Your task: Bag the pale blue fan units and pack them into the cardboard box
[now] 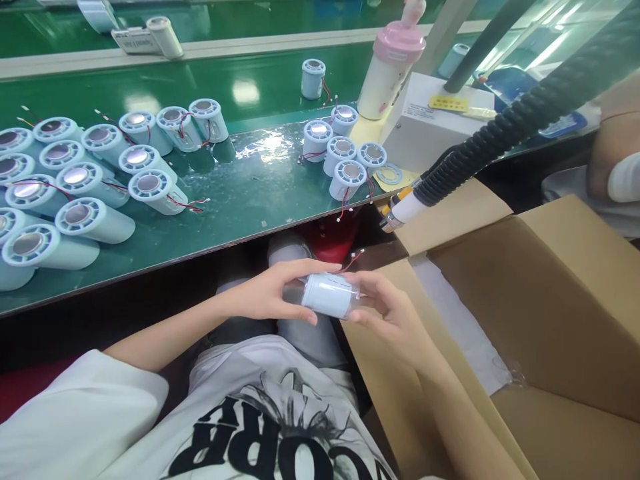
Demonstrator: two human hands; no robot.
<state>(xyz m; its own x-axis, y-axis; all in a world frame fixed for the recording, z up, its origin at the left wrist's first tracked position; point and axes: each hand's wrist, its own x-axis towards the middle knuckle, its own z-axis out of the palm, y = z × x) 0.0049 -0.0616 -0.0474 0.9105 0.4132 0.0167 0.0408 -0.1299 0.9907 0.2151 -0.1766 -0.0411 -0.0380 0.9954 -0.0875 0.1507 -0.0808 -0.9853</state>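
Both hands meet below the near edge of the glossy green tabletop (pixel 240 193), over the person's lap. Between them lies a pale blue plastic cylinder (pixel 327 295), on its side, with thin red and white wires (pixel 351 260) trailing up from its far end. The left hand (pixel 270 297) has its grip clamped on the cylinder's left end, thumb under and fingers curled over the top. The right hand (pixel 387 310) has its grip clamped on the cylinder's right end, fingertips pressed against the rim.

Just right of the cylinder stands a large open brown cardboard box (pixel 550 293), its flaps spread out; the right forearm lies across its near flap. Beyond the cylinder, at the tabletop's edge, a black ribbed hose (pixel 510 127) slants down to a white and yellow nozzle (pixel 400 210) that hangs near the box's far flap.

On the tabletop, up and left of the cylinder, a large batch of like pale blue cylinders (pixel 95 180) lies tipped on its sides, silvery discs showing in their ends and red wires trailing. Straight beyond the cylinder, a smaller cluster of upright cylinders (pixel 343 150) stands, and one single cylinder (pixel 313 78) stands farther back. Right of that cluster is a cream bottle with a pink cap (pixel 387 73), touching a white box-shaped device (pixel 430 127).

At the far right, beyond the cardboard box, another person's arm (pixel 613 150) shows.
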